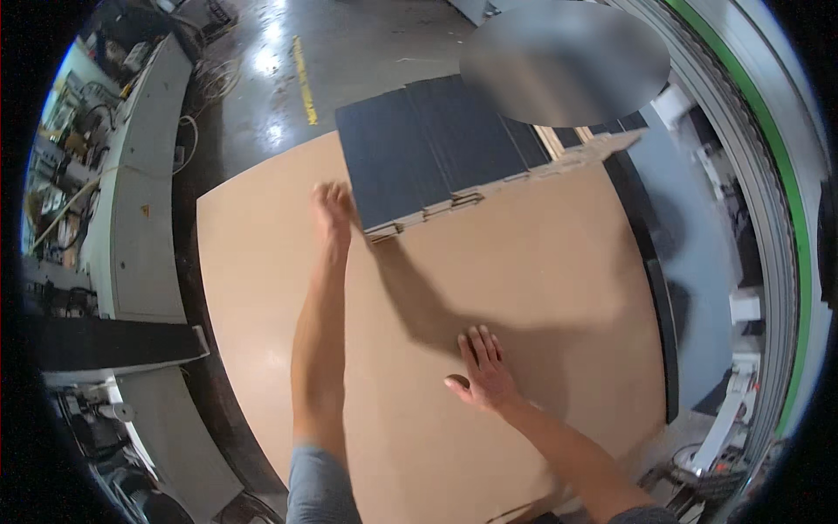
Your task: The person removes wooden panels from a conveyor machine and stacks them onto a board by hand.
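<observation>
A large tan board (559, 271), flat like cardboard, spreads out in front of me. On its far part lies a stack of dark, flat cardboard pieces (436, 153) with ragged, notched near edges. My left hand (332, 205) is beside the stack's left edge with its fingers curled in; whether anything is inside them is hidden. Over the tan board, nearer to me, my right hand (484, 375) has its fingers stretched out and the thumb apart. It holds nothing, and whether it touches the board I cannot tell. A blurred oval hides the stack's far right part.
To the left stands a pale machine cabinet (144, 218) with a dark beam (122, 343) jutting toward the board. A black rail (659, 323) borders the board on the right, before a machine frame with a green stripe (790, 227). Yellow floor marking (305, 83) lies beyond.
</observation>
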A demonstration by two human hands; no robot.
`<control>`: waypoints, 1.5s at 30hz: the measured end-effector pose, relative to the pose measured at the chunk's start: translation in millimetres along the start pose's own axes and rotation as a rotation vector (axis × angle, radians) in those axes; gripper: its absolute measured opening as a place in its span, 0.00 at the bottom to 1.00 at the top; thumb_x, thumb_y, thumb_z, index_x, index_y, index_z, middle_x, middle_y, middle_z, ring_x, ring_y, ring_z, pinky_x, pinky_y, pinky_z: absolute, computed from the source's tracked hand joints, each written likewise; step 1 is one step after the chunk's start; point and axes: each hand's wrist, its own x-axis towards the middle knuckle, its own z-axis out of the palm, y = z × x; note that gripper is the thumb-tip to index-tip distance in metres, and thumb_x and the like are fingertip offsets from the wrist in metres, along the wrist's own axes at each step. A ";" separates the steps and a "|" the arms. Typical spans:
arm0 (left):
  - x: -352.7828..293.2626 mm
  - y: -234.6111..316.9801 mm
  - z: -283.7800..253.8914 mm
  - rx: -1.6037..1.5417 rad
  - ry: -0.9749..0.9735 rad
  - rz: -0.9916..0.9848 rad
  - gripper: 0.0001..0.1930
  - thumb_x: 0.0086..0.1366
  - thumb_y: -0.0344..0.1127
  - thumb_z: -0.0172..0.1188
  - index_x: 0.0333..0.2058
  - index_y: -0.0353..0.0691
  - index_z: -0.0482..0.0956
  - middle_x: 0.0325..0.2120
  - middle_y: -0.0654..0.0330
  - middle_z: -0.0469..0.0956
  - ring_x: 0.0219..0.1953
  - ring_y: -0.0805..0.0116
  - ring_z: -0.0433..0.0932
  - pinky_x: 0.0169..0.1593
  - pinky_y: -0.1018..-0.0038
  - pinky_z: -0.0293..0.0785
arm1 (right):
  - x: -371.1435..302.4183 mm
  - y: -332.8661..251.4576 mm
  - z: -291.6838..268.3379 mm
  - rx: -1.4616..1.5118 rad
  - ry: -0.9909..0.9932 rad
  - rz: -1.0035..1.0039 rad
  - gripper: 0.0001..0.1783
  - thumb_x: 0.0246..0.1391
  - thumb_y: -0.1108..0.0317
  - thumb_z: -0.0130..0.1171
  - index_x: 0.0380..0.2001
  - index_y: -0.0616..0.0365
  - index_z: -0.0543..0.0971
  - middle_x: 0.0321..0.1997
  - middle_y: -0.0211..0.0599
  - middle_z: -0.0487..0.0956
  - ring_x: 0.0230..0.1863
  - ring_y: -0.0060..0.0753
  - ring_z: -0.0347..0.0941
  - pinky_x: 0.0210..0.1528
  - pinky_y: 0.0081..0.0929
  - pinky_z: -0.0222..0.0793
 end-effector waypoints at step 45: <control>-1020.0 -219.9 346.8 1.356 -0.815 -0.997 0.12 0.59 0.26 0.58 0.41 0.27 0.76 0.27 0.52 0.80 0.26 0.66 0.80 0.30 0.73 0.80 | -1255.0 526.0 -426.3 -0.352 0.907 1.374 0.32 0.44 0.76 0.55 0.57 0.60 0.68 0.59 0.56 0.67 0.60 0.57 0.63 0.59 0.46 0.64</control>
